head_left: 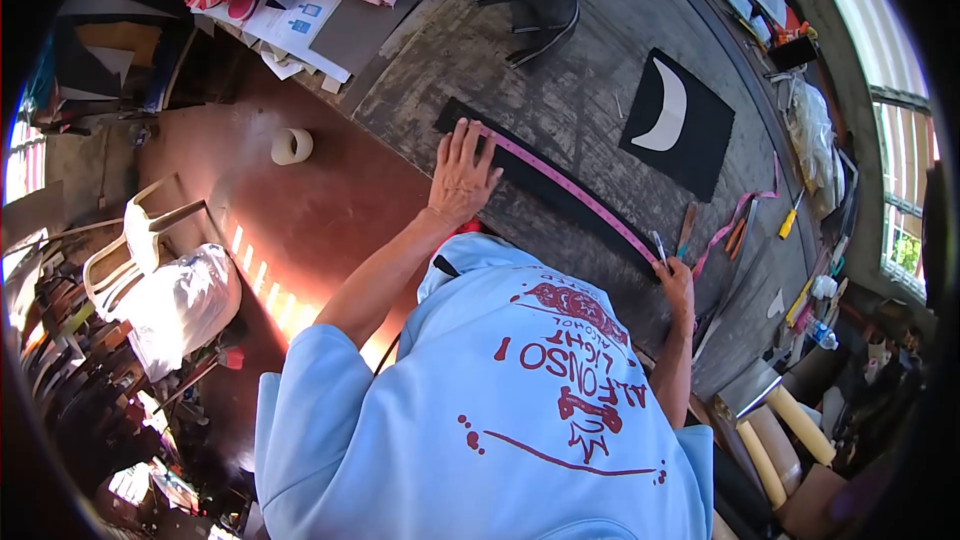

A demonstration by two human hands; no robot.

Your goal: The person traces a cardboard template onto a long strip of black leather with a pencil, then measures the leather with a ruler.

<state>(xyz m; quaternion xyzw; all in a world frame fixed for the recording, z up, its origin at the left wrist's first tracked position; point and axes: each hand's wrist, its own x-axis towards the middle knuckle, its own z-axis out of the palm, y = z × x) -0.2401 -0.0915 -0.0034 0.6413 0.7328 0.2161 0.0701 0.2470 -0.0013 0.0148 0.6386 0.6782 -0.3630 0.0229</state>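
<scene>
A pink tape measure (570, 186) is stretched along a long black strip of material (535, 181) on the worktable. My left hand (465, 175) lies flat with fingers extended, pressing the tape's far end onto the strip. At the strip's near end, my right hand (677, 285) is closed around a slim pen (658, 244), its fingers touching the tape. The tape's loose length (735, 215) trails off to the right of that hand. Farther right lies a black square piece (690, 155) with a white crescent-shaped template (663, 108) on it.
A dark curved piece with pale edging (530, 5) lies at the back of the worktable (430, 70). Papers (300, 25) are stacked at the back left. A yellow-handled screwdriver (790, 220) and other tools line the right side. A tape roll (292, 146) sits on the floor.
</scene>
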